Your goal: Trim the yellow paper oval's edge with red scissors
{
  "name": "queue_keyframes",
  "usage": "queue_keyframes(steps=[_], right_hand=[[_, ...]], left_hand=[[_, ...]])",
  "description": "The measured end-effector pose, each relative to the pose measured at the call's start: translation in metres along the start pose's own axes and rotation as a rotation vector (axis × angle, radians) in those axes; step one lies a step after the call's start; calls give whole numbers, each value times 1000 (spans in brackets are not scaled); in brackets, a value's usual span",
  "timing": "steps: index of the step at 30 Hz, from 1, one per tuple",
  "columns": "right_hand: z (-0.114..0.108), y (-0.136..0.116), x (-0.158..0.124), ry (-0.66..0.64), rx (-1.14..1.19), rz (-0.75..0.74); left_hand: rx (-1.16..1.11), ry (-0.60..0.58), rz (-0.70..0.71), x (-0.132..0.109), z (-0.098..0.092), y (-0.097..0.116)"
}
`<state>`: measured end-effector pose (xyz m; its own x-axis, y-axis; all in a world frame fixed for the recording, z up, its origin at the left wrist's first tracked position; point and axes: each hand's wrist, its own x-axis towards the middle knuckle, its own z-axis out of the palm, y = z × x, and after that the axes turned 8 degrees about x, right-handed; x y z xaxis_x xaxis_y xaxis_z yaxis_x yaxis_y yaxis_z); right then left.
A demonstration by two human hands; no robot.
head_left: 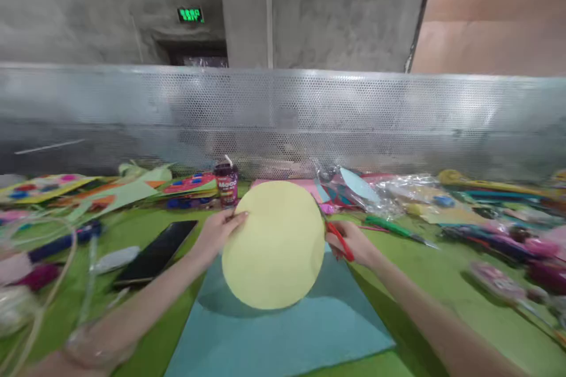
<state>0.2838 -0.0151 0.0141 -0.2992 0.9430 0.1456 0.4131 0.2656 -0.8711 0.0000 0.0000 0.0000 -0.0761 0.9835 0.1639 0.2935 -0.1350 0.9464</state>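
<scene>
My left hand (219, 231) is closed on the left edge of a pale yellow paper disc (274, 244) and holds it raised above a blue paper sheet (283, 330). At the disc's right edge my right hand (354, 244) grips red-handled scissors (339, 240). The scissor blades are hidden behind the disc. Both forearms reach in from the bottom of the view.
A green table (442, 283) carries a black phone (155, 252) at left, a dark red glue bottle (227, 184) behind the disc, coloured paper cut-outs (132, 188) at back left, and plastic bags and craft tools (486, 230) at right. A perforated metal wall (283, 118) runs behind.
</scene>
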Motion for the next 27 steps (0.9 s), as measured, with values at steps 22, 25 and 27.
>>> queue_keyframes(steps=[22,25,27], right_hand=[[0,0,0,35,-67,21],[-2,-1,0,31,-56,29],[-3,0,-1,19,-29,40]], left_hand=[[-66,-22,5,-2,-1,0],[-60,-25,4,-1,-2,-1],[-53,-32,0,0,-2,-2]])
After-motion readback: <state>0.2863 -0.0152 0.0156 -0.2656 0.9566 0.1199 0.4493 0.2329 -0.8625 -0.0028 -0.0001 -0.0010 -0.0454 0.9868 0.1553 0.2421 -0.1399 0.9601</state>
